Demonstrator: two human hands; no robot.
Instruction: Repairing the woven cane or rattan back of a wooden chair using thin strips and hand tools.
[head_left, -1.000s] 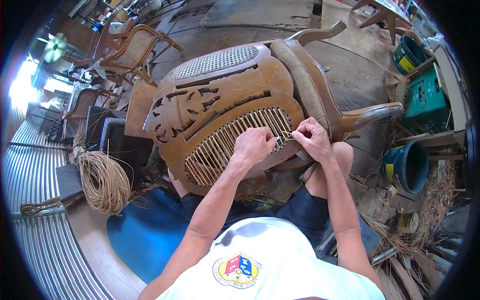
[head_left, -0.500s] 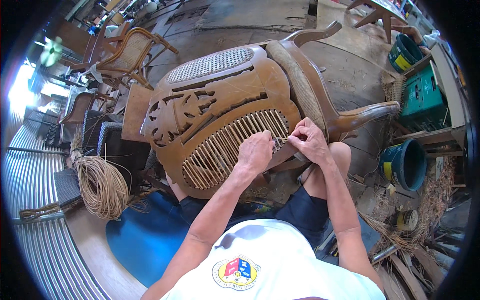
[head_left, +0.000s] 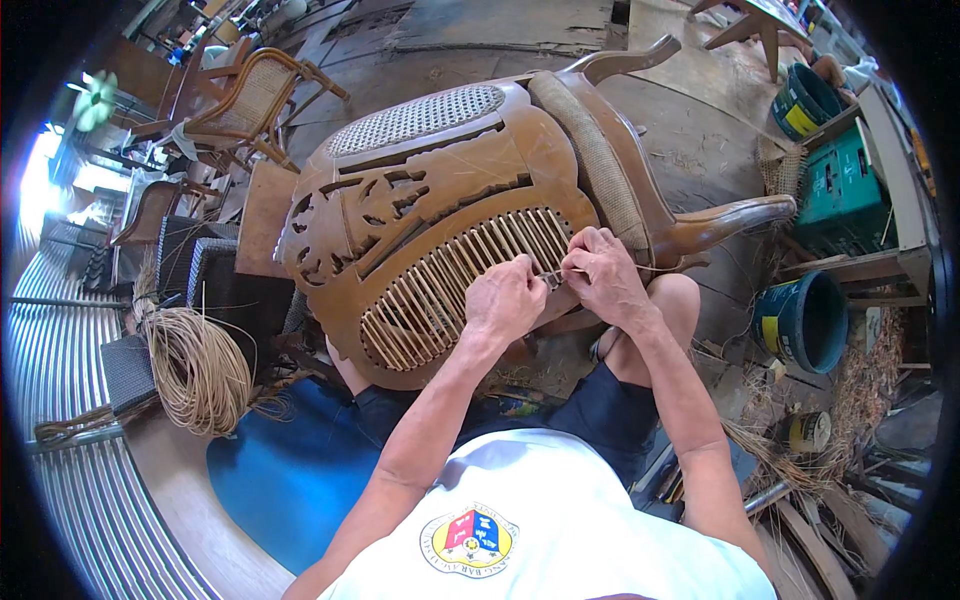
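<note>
A carved brown wooden chair [head_left: 545, 150] lies tipped on its side before me, with a woven cane panel [head_left: 420, 115] and a lower oval panel [head_left: 465, 280] laced with parallel pale strands. My left hand [head_left: 505, 300] is closed at that panel's right edge on a small metal tool [head_left: 550, 280], whose exact form is too small to tell. My right hand [head_left: 605, 275] pinches a thin cane strand beside it, almost touching the left fingers. A short length of strand shows past the right hand.
A cane coil [head_left: 200, 370] hangs at left beside dark woven furniture [head_left: 200, 260]. A rattan chair [head_left: 240, 120] stands behind. At right are dark buckets [head_left: 810, 320], a green crate [head_left: 840, 195] and loose cane scraps. A blue surface [head_left: 280, 480] lies at lower left.
My right hand has shifted up and left, closer to my left hand, its fingers now more curled over the strand. My left hand has moved slightly. The whole view has shifted a little.
</note>
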